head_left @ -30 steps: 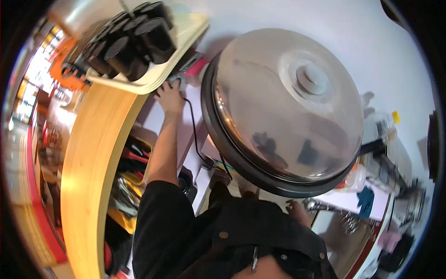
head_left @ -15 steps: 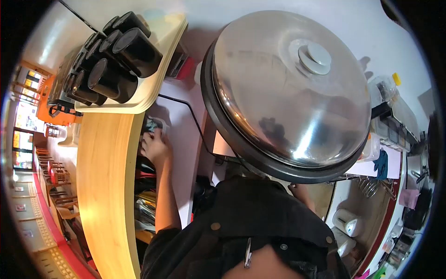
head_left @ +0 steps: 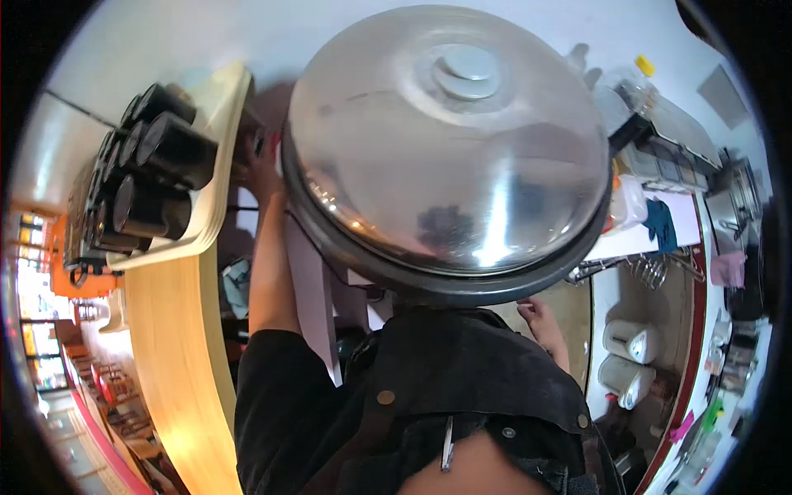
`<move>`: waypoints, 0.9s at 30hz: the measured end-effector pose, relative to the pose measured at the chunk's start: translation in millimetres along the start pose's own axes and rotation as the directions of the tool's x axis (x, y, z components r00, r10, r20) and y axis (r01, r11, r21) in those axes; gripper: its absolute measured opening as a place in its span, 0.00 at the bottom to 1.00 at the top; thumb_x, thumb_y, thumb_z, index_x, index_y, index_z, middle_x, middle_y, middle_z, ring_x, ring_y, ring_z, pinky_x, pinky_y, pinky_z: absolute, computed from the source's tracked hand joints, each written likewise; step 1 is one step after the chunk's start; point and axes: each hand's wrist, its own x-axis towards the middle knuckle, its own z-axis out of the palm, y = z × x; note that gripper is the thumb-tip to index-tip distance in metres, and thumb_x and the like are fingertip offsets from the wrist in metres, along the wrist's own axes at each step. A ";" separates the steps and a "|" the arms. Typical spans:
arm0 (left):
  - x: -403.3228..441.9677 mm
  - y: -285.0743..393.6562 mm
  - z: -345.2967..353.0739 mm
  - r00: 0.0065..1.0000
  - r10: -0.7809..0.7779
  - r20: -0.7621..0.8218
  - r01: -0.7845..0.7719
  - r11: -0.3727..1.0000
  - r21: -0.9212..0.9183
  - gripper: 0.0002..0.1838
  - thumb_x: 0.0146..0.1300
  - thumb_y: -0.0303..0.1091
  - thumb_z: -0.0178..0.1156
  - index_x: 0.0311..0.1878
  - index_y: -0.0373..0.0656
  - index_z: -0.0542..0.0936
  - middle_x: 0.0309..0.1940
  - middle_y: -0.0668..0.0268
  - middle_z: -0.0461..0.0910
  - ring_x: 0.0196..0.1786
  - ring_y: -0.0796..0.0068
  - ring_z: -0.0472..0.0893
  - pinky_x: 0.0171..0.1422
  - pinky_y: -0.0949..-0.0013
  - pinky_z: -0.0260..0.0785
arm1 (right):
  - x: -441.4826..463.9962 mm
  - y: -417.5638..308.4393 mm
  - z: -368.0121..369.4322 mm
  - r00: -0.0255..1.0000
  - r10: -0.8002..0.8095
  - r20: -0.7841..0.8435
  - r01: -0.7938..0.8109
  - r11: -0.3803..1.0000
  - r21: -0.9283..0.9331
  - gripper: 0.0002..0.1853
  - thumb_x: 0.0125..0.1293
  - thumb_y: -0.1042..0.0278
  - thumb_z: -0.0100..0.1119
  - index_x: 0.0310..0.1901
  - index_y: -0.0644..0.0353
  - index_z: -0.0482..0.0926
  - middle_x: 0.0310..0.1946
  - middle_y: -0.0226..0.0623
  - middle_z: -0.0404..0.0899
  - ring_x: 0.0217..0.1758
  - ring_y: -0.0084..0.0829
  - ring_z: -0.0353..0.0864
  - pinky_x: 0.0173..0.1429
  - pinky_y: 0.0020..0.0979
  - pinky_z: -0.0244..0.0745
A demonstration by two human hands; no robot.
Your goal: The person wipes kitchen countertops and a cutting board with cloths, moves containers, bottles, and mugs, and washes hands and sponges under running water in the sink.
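Note:
My left hand (head_left: 262, 173) reaches into the shadowed gap between a cream tray (head_left: 216, 190) and a large round cooker with a domed metal lid (head_left: 388, 165). Something dark and red lies at its fingertips, too dim to name. Its fingers are partly in shadow, so I cannot tell whether they grip anything. My right hand (head_left: 540, 320) hangs low, just below the cooker's dark rim, with its fingers loosely apart and nothing visible in them. On the tray, several black cups (head_left: 173, 153) stand upside down.
A wooden counter ledge (head_left: 173, 330) runs along the left, with a crumpled grey-white item (head_left: 237, 285) on the shelf beside it. To the right are a plastic bottle with a yellow cap (head_left: 635, 87), a teal cloth (head_left: 660, 224), whisks (head_left: 649, 271) and white electric pots (head_left: 631, 340).
My left hand has left a small container on the shelf and moved forward, up beside the cooker. My right hand shows more below the rim. The view has shifted.

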 end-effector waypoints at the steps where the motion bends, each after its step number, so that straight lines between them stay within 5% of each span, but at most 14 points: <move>1: 2.1 -9.8 9.7 1.000 0.016 -0.008 -0.016 0.999 0.032 0.31 0.62 0.30 0.52 0.68 0.69 0.64 0.72 0.63 0.50 0.71 0.39 0.51 0.70 0.37 0.49 | -3.2 -13.2 -2.5 0.998 -0.010 -0.064 0.012 0.999 0.043 0.13 0.64 0.70 0.55 0.50 0.63 0.76 0.40 0.38 0.78 0.42 0.30 0.76 0.49 0.29 0.71; 2: 6.4 -19.7 19.8 0.991 0.130 -0.037 -0.120 0.972 0.201 0.29 0.65 0.29 0.50 0.68 0.65 0.63 0.72 0.63 0.52 0.71 0.43 0.52 0.71 0.43 0.50 | -5.7 -23.9 -3.4 0.992 -0.017 -0.126 0.028 0.996 0.086 0.13 0.65 0.70 0.54 0.50 0.64 0.75 0.40 0.36 0.78 0.43 0.28 0.76 0.50 0.28 0.71; 6: 6.8 -33.1 8.1 0.998 0.027 0.052 -0.038 0.976 0.215 0.26 0.66 0.44 0.53 0.66 0.50 0.67 0.67 0.53 0.61 0.68 0.45 0.59 0.70 0.51 0.53 | -1.2 -57.7 1.2 0.911 -0.145 -0.387 0.297 0.880 0.369 0.13 0.69 0.70 0.50 0.51 0.67 0.73 0.43 0.32 0.76 0.46 0.24 0.74 0.54 0.26 0.68; 9: 13.5 -31.3 0.4 0.994 -0.062 0.087 0.053 0.993 0.102 0.26 0.66 0.44 0.52 0.65 0.45 0.67 0.66 0.51 0.63 0.68 0.46 0.60 0.71 0.52 0.52 | 12.9 -78.9 13.0 0.853 -0.171 -0.493 0.417 0.791 0.448 0.18 0.73 0.66 0.43 0.57 0.69 0.69 0.52 0.37 0.73 0.57 0.28 0.69 0.62 0.28 0.62; 11: 15.7 -19.9 -8.2 1.000 0.021 0.019 -0.021 1.000 0.002 0.27 0.66 0.41 0.52 0.66 0.42 0.65 0.66 0.51 0.63 0.69 0.49 0.59 0.72 0.53 0.49 | 31.0 -66.3 19.8 0.836 -0.183 -0.517 0.428 0.807 0.407 0.22 0.74 0.60 0.38 0.60 0.70 0.66 0.58 0.44 0.69 0.63 0.35 0.63 0.67 0.32 0.56; 13: 17.5 -4.0 -24.1 0.994 0.091 -0.067 -0.096 0.993 -0.074 0.28 0.65 0.39 0.53 0.66 0.38 0.64 0.66 0.51 0.63 0.70 0.51 0.58 0.74 0.54 0.47 | 51.6 -36.9 24.7 0.811 -0.228 -0.538 0.439 0.846 0.303 0.21 0.71 0.63 0.45 0.60 0.69 0.67 0.57 0.43 0.70 0.60 0.34 0.66 0.65 0.33 0.61; 14: 9.8 -5.1 -17.4 0.999 0.037 0.015 -0.032 0.963 -0.266 0.28 0.65 0.36 0.53 0.66 0.38 0.63 0.65 0.51 0.64 0.69 0.53 0.60 0.73 0.56 0.50 | 60.2 -21.8 28.6 0.801 -0.250 -0.545 0.440 0.862 0.252 0.21 0.70 0.64 0.48 0.60 0.68 0.67 0.56 0.43 0.70 0.59 0.34 0.68 0.63 0.34 0.63; 16: -5.6 -7.8 -3.5 0.982 -0.071 0.178 0.164 0.791 -0.590 0.28 0.63 0.30 0.53 0.66 0.37 0.62 0.63 0.50 0.67 0.67 0.55 0.64 0.70 0.59 0.55 | 77.3 -6.6 38.3 0.779 -0.293 -0.554 0.438 0.886 0.148 0.22 0.67 0.67 0.54 0.60 0.67 0.68 0.55 0.42 0.72 0.56 0.33 0.70 0.60 0.36 0.67; 17: -18.9 25.7 -33.6 0.881 -0.113 0.460 0.456 0.464 -0.759 0.25 0.65 0.32 0.51 0.64 0.36 0.64 0.58 0.50 0.70 0.63 0.59 0.68 0.68 0.60 0.59 | 80.2 -6.8 40.8 0.769 -0.303 -0.563 0.431 0.896 0.106 0.22 0.67 0.66 0.54 0.60 0.67 0.68 0.55 0.41 0.72 0.56 0.33 0.70 0.60 0.36 0.68; 18: -31.2 63.1 -67.3 0.699 -0.145 0.700 0.713 0.075 -0.697 0.22 0.66 0.35 0.49 0.61 0.35 0.67 0.53 0.51 0.73 0.59 0.62 0.72 0.65 0.62 0.62 | 81.8 -6.0 44.4 0.765 -0.310 -0.565 0.425 0.902 0.081 0.22 0.67 0.66 0.53 0.59 0.67 0.67 0.54 0.41 0.72 0.56 0.33 0.70 0.60 0.36 0.68; 19: -42.1 82.0 -74.0 0.608 -0.141 0.782 0.779 -0.084 -0.621 0.22 0.66 0.35 0.49 0.61 0.35 0.67 0.53 0.52 0.73 0.58 0.62 0.72 0.65 0.62 0.62 | 81.5 -10.2 48.0 0.764 -0.309 -0.567 0.419 0.905 0.071 0.22 0.68 0.65 0.53 0.59 0.67 0.67 0.54 0.41 0.72 0.55 0.32 0.70 0.59 0.35 0.68; 22: -56.7 112.8 -66.2 0.544 -0.168 0.822 0.788 -0.234 -0.569 0.22 0.66 0.35 0.49 0.61 0.35 0.67 0.53 0.52 0.73 0.58 0.62 0.72 0.64 0.61 0.62 | 80.0 -19.8 54.2 0.759 -0.311 -0.572 0.418 0.906 0.062 0.22 0.68 0.63 0.51 0.59 0.67 0.67 0.53 0.41 0.71 0.54 0.32 0.71 0.59 0.35 0.68; 27: -51.4 123.7 -46.7 0.579 -0.320 0.750 0.729 -0.208 -0.652 0.21 0.67 0.36 0.48 0.60 0.36 0.67 0.52 0.53 0.73 0.57 0.62 0.72 0.63 0.61 0.62 | 82.2 -30.4 63.7 0.752 -0.317 -0.578 0.427 0.902 0.061 0.22 0.70 0.60 0.48 0.59 0.66 0.66 0.51 0.40 0.71 0.53 0.31 0.71 0.57 0.33 0.69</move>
